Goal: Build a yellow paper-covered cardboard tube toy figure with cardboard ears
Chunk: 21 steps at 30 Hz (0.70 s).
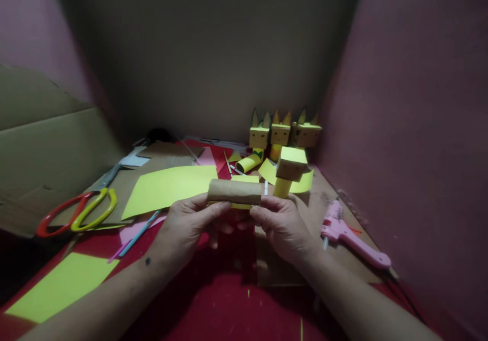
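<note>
A brown cardboard tube (236, 191) lies level between my hands, with a thin strip of yellow paper (241, 206) showing along its lower edge. My left hand (196, 219) grips the tube's left end, thumb along the near side. At the right end, my right hand (276, 221) pinches the tube and paper with thumb and fingers. Just beyond my right hand stands a cardboard box-headed figure (292, 164) on a yellow tube body. Behind the tube lies a large yellow paper sheet (171, 186).
Scissors with red and yellow handles (78, 213) lie at left, beside blue and pink sticks (139, 234). A pink glue gun (353, 237) rests on cardboard at right, near the wall. Several eared box figures (280, 133) and a yellow tube (248, 163) sit at the back.
</note>
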Motion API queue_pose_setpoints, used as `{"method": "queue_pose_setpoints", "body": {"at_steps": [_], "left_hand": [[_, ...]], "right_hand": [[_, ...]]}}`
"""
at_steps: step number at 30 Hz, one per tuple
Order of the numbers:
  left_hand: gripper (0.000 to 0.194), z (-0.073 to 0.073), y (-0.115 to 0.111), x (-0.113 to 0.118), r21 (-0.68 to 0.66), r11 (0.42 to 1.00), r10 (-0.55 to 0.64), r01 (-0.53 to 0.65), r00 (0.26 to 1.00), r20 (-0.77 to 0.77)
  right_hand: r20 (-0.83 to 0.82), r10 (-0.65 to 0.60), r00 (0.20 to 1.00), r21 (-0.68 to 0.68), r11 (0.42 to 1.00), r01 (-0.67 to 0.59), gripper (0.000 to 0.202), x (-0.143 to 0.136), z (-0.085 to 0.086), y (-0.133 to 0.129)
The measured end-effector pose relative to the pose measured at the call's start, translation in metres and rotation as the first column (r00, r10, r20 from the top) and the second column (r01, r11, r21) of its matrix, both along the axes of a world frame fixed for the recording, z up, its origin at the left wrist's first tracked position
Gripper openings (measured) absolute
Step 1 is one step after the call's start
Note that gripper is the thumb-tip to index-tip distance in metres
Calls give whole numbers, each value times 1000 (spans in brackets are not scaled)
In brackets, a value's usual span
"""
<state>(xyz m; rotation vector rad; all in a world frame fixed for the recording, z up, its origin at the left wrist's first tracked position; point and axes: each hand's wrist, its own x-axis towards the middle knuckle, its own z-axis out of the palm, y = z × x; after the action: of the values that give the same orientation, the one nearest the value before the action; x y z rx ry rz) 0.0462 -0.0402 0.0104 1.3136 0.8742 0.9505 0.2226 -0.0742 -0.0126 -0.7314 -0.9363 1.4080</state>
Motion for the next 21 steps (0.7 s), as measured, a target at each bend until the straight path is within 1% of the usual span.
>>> {"method": "queue_pose_setpoints", "body": {"at_steps": [2, 4, 6, 8, 9, 11, 12, 14, 16, 18, 21], "left_hand": [[21, 0, 0, 0, -5, 1000, -14, 14, 1000, 6], [20, 1, 1, -1, -6, 1000, -15, 15, 1000, 14], [21, 2, 2, -3, -13, 1000, 2, -1, 1000, 21], [23, 3, 4, -6, -27, 999, 31, -31, 999, 21], [24, 2, 5, -7, -37, 999, 40, -40, 999, 15], [25, 1, 4, -7, -54, 998, 36, -37, 999, -8], [26, 0, 3, -7, -56, 998, 22, -23, 1000, -20], [24, -3, 0, -5, -44, 999, -14, 12, 999, -39], [21, -4, -4, -3, -22, 999, -43, 42, 998, -46], [19, -5, -8, 1, -26, 999, -49, 48, 998, -42], [20, -6, -11, 5, -127, 991, -46, 44, 999, -9]], "right_hand": [[-1, 38, 999, 3, 999, -38, 31, 3, 2, 0], [-4, 107, 994, 16, 994, -107, 37, 6, 4, -1], [-11, 199, 980, 17, 980, -199, 44, 8, 7, -2], [-4, 239, 971, -15, 971, -239, 47, 8, 9, -4], [16, 230, 973, -43, 972, -229, 47, 8, 9, -4], [87, 162, 983, -87, 984, -155, 45, 5, 10, -5], [129, 118, 985, -92, 990, -107, 42, 3, 10, -5], [186, 31, 982, -72, 997, -18, 29, -1, 9, -5], [206, -40, 978, -34, 998, 48, 17, -4, 7, -5], [202, -85, 976, -7, 996, 88, 16, -7, 6, -7], [172, -110, 979, -17, 993, 115, 14, -9, 5, -11]]}}
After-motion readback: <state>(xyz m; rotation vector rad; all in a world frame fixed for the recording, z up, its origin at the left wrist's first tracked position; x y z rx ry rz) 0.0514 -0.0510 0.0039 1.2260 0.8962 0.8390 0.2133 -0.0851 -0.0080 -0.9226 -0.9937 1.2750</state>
